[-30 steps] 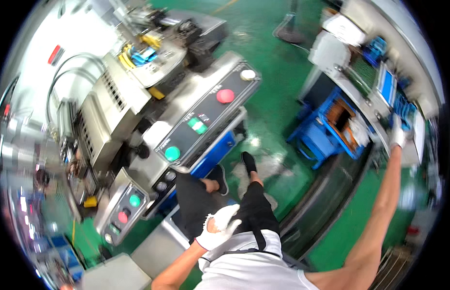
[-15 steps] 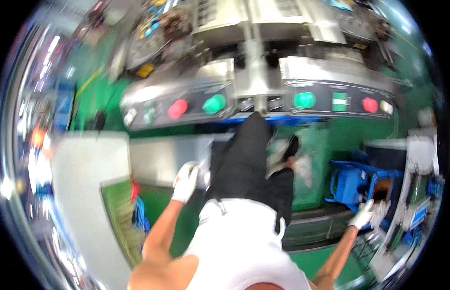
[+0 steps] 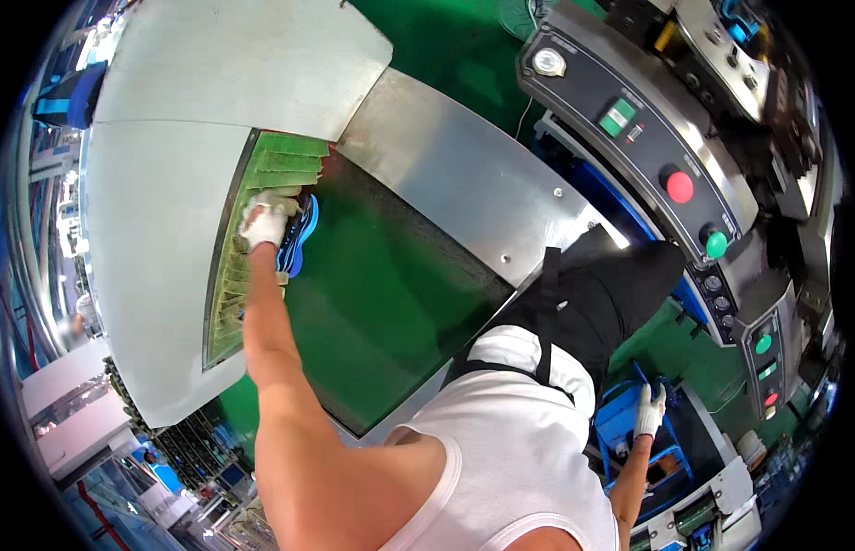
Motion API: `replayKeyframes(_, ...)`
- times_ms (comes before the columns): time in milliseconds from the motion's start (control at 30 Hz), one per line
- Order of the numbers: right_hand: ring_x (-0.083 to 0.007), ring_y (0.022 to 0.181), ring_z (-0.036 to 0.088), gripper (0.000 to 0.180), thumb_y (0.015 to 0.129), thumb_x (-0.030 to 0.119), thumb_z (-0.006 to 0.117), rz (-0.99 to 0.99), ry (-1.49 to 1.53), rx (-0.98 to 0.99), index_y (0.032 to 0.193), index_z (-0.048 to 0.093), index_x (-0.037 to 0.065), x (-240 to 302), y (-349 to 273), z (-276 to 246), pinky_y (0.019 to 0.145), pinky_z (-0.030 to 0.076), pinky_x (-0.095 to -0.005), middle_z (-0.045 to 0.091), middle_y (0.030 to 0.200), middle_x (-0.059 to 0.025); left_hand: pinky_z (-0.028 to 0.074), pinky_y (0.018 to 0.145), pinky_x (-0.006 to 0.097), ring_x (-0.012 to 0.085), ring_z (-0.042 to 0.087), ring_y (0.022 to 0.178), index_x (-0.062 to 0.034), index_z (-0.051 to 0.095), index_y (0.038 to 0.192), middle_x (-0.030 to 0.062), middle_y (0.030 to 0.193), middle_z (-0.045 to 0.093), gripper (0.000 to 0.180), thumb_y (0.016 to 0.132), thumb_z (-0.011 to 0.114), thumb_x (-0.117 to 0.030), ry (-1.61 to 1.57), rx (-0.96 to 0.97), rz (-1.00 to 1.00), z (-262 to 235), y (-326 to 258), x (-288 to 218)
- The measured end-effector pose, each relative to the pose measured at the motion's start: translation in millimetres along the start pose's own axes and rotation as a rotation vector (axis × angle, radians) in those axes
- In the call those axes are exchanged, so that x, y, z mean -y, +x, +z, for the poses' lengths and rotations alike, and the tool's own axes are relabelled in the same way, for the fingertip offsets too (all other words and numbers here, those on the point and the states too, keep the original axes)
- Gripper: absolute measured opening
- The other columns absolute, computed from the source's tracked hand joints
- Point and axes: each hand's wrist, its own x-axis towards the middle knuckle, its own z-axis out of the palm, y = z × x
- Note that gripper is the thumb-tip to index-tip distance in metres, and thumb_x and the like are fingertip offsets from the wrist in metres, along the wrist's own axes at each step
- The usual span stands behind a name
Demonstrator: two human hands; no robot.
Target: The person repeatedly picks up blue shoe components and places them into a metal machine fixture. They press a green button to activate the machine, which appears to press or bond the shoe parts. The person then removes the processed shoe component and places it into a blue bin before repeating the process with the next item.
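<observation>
Green and Grey Around Me

The floor (image 3: 446,46) about me is a deep, plain green, showing at the top and again at lower right. To my left a broad pale grey surface (image 3: 170,230) fills much of the view, a thin seam (image 3: 179,121) running across it. A brushed-metal panel (image 3: 473,156), bent by the lens, adjoins it, and light gathers into a bright patch (image 3: 618,236) near its lower end. On my right I have a metal machine (image 3: 703,129) with dark control panels (image 3: 629,129) carrying red and green buttons. Beyond the surface, at lower left, I see pale panels (image 3: 78,413) and dark equipment (image 3: 184,445) in rows.
</observation>
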Motion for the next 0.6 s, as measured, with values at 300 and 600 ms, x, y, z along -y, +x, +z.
replayKeyframes(300, -0.0323, 0.112, 0.068, 0.063, 0.103, 0.046, 0.063, 0.140, 0.135, 0.060, 0.154, 0.052, 0.010, 14.1, 26.2, -61.6, 0.089, 0.058, -0.0414, 0.063, 0.139, -0.0222, 0.055, 0.099, 0.045, 0.0297, 0.075, 0.108, -0.0140, 0.076, 0.108, 0.0104, 0.112, 0.079, 0.060, 0.070, 0.085, -0.059, 0.356, 0.394, 0.086, 18.0, -31.4, -18.3)
replayKeyframes(600, -0.0230, 0.130, 0.062, 0.057, 0.104, 0.018, 0.065, -0.425, 0.774, 0.024, 0.154, 0.048, -0.002, 289.0, -42.7, -103.4, 0.107, 0.051, -0.0362, 0.058, 0.149, -0.0185, 0.055, 0.092, 0.048, 0.0356, 0.074, 0.098, -0.0069, 0.073, 0.103, 0.0182, 0.101, 0.076, 0.059, 0.073, 0.082, -0.057, -0.321, 0.503, 0.519, -98.5, -145.8, -192.6)
